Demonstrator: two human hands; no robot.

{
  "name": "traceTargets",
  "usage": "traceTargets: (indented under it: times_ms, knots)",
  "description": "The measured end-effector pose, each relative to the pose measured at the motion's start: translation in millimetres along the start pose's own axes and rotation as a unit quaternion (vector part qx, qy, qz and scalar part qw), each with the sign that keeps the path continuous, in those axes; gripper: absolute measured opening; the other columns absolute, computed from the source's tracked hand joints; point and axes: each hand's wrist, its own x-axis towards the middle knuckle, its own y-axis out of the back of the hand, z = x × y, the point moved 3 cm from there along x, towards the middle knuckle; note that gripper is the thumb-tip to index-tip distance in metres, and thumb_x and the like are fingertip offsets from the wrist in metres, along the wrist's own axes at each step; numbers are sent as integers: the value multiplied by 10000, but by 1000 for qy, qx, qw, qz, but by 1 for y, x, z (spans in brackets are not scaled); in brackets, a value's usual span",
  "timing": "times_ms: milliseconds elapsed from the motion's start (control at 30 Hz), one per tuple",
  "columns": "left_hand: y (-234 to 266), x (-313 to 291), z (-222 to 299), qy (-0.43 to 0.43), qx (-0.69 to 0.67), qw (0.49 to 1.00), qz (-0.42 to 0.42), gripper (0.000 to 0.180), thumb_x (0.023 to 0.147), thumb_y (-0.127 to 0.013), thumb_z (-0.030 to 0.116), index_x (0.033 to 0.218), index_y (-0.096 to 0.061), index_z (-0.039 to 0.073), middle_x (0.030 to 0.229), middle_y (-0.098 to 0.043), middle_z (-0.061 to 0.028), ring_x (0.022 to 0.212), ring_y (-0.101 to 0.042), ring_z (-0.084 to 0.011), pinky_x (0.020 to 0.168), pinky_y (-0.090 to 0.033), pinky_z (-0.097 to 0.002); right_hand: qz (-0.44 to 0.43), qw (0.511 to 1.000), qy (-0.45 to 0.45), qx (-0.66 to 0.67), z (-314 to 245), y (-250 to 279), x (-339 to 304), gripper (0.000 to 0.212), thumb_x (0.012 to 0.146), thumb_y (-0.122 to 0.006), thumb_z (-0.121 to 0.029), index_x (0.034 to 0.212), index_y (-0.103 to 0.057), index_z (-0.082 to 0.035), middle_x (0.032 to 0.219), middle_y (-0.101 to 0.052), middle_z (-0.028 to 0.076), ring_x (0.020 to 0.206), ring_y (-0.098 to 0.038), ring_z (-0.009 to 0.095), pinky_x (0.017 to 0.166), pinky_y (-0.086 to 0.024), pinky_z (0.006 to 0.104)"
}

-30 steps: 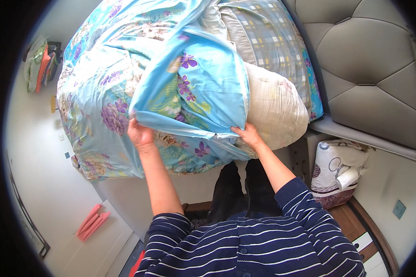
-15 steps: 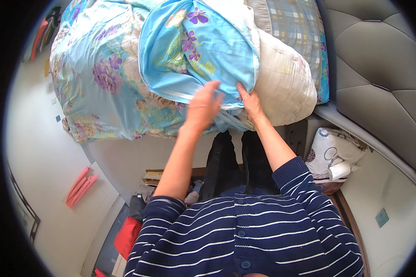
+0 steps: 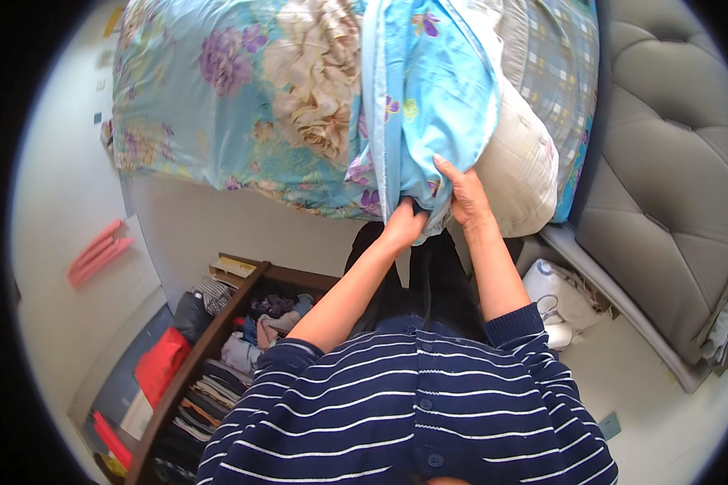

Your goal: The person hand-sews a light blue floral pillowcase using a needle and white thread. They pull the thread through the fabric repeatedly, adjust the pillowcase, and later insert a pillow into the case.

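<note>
A blue floral duvet cover [image 3: 441, 105] lies over the bed with its edge folded back, showing purple and yellow-green flowers. At its near corner, my left hand [image 3: 404, 225] is closed on the bunched fabric, its fingertips partly hidden in a dark fold. My right hand [image 3: 469, 198] grips the same cover just to the right, thumb on top and the other fingers mostly under the cloth. Beside it, a cream-white quilt [image 3: 526, 162] comes out from under the cover. The cover's larger floral part [image 3: 210, 121] spreads across the bed to the left.
A grey padded headboard [image 3: 663, 162] stands at the right, by a plaid cloth [image 3: 554, 73]. Below left, an open wooden drawer [image 3: 255, 283] holds folded clothes. A red bag [image 3: 162, 364] and a pink object on the wall [image 3: 101, 255] are farther left. A patterned white bag [image 3: 562, 291] sits lower right.
My left hand has moved right and nearer my body and has taken hold of the cover. The rounded, spread flap is now gathered narrower. The whole view has shifted.
</note>
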Motion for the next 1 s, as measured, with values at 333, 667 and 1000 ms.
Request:
traceTargets:
  times_ms: [333, 667, 1000]
  knots:
    - [-8, -6, 16, 151, -678, 715, -80, 511, 896, -488, 302, 1343, -364, 89, 1297, -473, -99, 1181, -471, -273, 973, -393, -449, -109, 989, -87, -47, -1, -6, 10, 498, 829, -673, -164, 1243, -465, 19, 1172, -553, 92, 1050, -543, 205, 892, -454, 347]
    - [106, -38, 56, -260, -747, 608, 69, 579, 959, -310, 439, 1408, -260, 76, 1409, -347, -114, 1292, -345, -282, 1087, -265, -431, -148, 965, 73, -203, -12, -126, -78, 501, 799, -711, -134, 1210, -487, 44, 1146, -560, 102, 1048, -533, 192, 918, -430, 320]
    - [243, -180, -12, -145, -641, 713, 244, 440, 920, -492, 295, 1274, -445, 39, 1253, -513, -108, 1135, -511, -259, 981, -419, -420, -76, 990, -104, 55, 63, -139, -107, 481, 872, -603, -192, 1280, -394, -45, 1192, -532, 93, 1023, -575, 225, 846, -499, 417]
